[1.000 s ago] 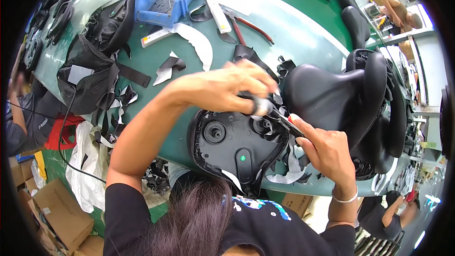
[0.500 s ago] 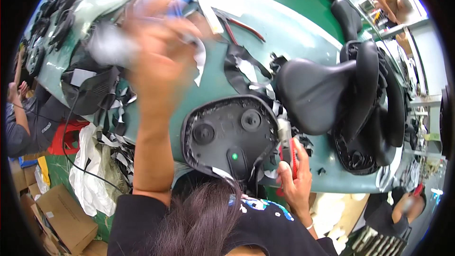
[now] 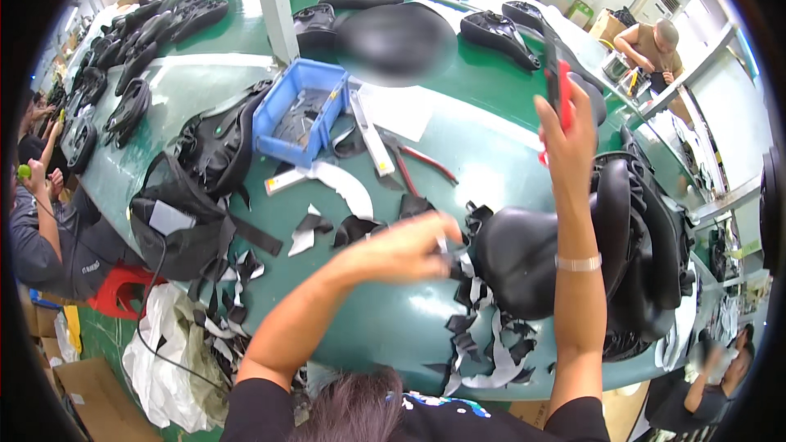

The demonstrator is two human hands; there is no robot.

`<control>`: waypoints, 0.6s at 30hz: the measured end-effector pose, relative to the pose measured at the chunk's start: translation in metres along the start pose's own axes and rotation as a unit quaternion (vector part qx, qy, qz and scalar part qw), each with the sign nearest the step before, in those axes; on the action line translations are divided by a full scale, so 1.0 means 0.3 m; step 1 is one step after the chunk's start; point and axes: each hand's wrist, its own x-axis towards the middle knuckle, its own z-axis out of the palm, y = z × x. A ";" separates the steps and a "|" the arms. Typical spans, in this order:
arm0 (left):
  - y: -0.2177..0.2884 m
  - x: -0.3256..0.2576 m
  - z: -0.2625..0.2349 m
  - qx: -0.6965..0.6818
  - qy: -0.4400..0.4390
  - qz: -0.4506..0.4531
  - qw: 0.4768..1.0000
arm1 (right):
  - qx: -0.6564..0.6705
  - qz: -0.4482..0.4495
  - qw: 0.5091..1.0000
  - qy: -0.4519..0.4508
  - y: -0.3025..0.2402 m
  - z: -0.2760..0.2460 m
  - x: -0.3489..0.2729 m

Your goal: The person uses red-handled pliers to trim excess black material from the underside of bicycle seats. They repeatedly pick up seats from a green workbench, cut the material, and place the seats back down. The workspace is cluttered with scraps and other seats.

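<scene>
Far left of the frame: another person's sleeve and raised hand beside the green tabletop. Left of centre: a heap of black covers, with a blue bin of small parts above it. Centre: black-and-white offcuts scattered on the tabletop, red-handled pliers lying above them. Lower centre: left hand, grip pressed together, pinching the edge of a black saddle cover where strips hang off it. Right of centre: that saddle resting against a stack of black saddles. Upper right: right hand raised high, grip closed around a red-handled tool. Top right corner: another person bent over a bench.
</scene>
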 end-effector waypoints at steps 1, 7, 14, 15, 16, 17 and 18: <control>-0.019 0.024 0.025 0.031 -0.062 0.059 0.996 | -0.030 0.014 0.999 -0.007 0.083 0.046 0.110; -0.183 0.038 0.045 -0.447 0.045 0.039 0.892 | 0.154 0.197 0.967 -0.047 0.681 0.266 0.555; -0.155 -0.010 0.036 -0.365 0.063 -0.025 0.929 | 0.111 0.223 0.966 -0.063 0.846 0.652 0.824; -0.149 0.000 0.029 -0.375 0.047 -0.037 0.925 | 0.101 0.219 0.968 -0.065 0.885 0.654 0.868; -0.145 0.009 0.016 -0.381 0.027 -0.057 0.922 | 0.071 0.199 0.977 -0.027 0.933 0.646 0.877; -0.145 0.015 0.016 -0.388 0.049 -0.048 0.919 | 0.051 0.181 0.982 0.003 0.935 0.673 0.855; -0.148 0.024 0.025 -0.395 0.066 -0.036 0.916 | 0.028 0.163 0.986 0.036 0.934 0.675 0.831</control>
